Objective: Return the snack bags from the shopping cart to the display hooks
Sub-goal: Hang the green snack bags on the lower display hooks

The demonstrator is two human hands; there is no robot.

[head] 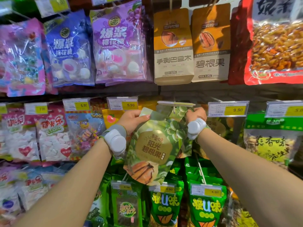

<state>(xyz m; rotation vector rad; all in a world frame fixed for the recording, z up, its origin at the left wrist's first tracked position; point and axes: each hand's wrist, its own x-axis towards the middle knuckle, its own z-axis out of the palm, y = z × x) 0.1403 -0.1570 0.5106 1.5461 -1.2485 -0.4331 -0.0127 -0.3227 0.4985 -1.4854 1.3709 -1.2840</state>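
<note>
A green snack bag [154, 145] with a gold label and a pecan picture hangs tilted in front of the middle row of the display. My left hand [132, 119] pinches its top left corner. My right hand [195, 114] grips its top right corner. The bag's hang hole sits at the tip of a display hook [174, 108], just under a clear empty tag holder [176, 103]. Both wrists carry grey bands with white pucks. The shopping cart is out of view.
Marshmallow bags [118, 45] and tan nut bags [173, 46] hang on the row above. Yellow price tags [234, 109] stick out on hook ends to both sides. Green snack bags [206, 208] fill the row below, candy bags [54, 135] hang to the left.
</note>
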